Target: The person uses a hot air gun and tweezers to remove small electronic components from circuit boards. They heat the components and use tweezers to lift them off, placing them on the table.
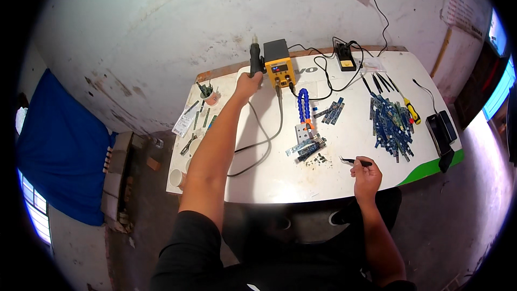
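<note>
Leftmost, a blue cloth sheet [64, 145] hangs beside the wall, well apart from the white-topped table [258, 183]. At the table's left end: a pale round paper cup [176, 178] near the front edge, a white printed paper sheet [183, 125] farther back, and a pinkish-white cup [210, 98] with thin dark green strips standing in it. Left hand [249, 84]: reached far forward, fingers closed around the lower end of a black hot-air gun [255, 60], its metal nozzle pointing up. Whether the gun also sits in a cradle, cannot tell. Just right of it stands a yellow-and-black box-shaped control station [279, 70] with knobs and a small lit display. Next, a blue segmented flexible hose [299, 109] with an orange end, curving down near a silver metal block [300, 131]. In front of the block: an overlapping stack of narrow circuit boards [311, 150], small dark loose chips [321, 159] just beside it. Right hand [368, 177]: well apart from the left, thumb and fingers pinched on black slim tweezers [360, 162], tips pointing left toward the chips, apart from them. Farther right, a heap of blue strip-shaped circuit boards [390, 126], then a yellow-handled screwdriver [412, 112], then a black oblong case [439, 132] near the right edge
</note>
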A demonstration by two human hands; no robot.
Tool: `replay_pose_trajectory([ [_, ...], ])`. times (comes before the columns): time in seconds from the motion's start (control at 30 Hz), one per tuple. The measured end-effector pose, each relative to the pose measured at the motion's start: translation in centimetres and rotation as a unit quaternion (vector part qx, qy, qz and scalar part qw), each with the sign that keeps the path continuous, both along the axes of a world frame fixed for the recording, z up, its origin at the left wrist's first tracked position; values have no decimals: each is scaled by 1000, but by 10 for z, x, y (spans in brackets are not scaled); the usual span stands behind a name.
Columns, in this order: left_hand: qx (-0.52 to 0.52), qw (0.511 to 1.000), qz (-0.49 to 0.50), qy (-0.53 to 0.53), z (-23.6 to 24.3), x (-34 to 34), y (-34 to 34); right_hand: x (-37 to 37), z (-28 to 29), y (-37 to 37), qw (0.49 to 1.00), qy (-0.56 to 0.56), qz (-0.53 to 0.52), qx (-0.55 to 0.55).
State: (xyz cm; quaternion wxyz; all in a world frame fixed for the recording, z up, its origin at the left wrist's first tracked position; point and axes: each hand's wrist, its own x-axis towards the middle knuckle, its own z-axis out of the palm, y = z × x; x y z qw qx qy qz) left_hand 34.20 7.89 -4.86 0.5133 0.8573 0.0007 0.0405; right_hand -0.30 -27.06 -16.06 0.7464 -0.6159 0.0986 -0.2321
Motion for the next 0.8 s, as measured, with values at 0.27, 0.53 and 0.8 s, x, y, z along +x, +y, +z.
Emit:
replay_pose_trajectory([
  [0.27, -200, 971, -59, -117, 70, -107, 28, -1, -3, -4, 1000, 1, -8, 6],
  [0.53, -377, 890, -249, -63, 118, -326, 72, -1, -3, 3, 1000, -15, -4, -9],
  [0.8, -466, 807, -362, -19, 82, -376, 73, -5, 2, 2, 1000, -1, 4, -8],
])
